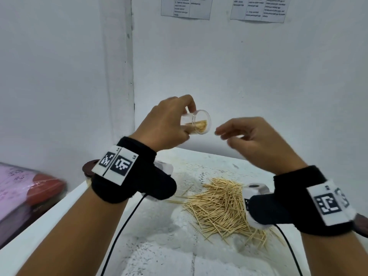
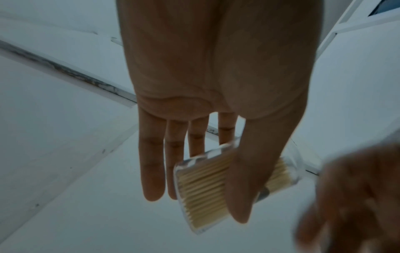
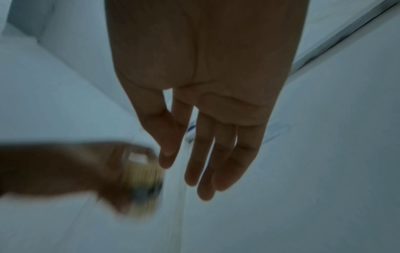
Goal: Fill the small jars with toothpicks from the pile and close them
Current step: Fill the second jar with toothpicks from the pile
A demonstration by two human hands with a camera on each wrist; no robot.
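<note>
My left hand (image 1: pixel 169 124) holds a small clear jar (image 1: pixel 199 124) on its side in the air, mouth towards the right, with toothpicks lying in its lower half. In the left wrist view the thumb lies across the jar (image 2: pixel 203 190) and the fingers are behind it. My right hand (image 1: pixel 249 136) hovers just right of the jar mouth, fingers relaxed and holding nothing; in the right wrist view its fingers (image 3: pixel 207 162) are straight, and the jar (image 3: pixel 140 172) is a blur at left. The toothpick pile (image 1: pixel 221 206) lies on the table below.
The table carries a white lace cloth (image 1: pixel 179 236). A dark brown lid (image 1: pixel 89 168) shows behind my left wrist. A pink bundle with a red item (image 1: pixel 29 188) lies off the table at left. White walls stand close behind, with papers (image 1: pixel 185 6) pinned high.
</note>
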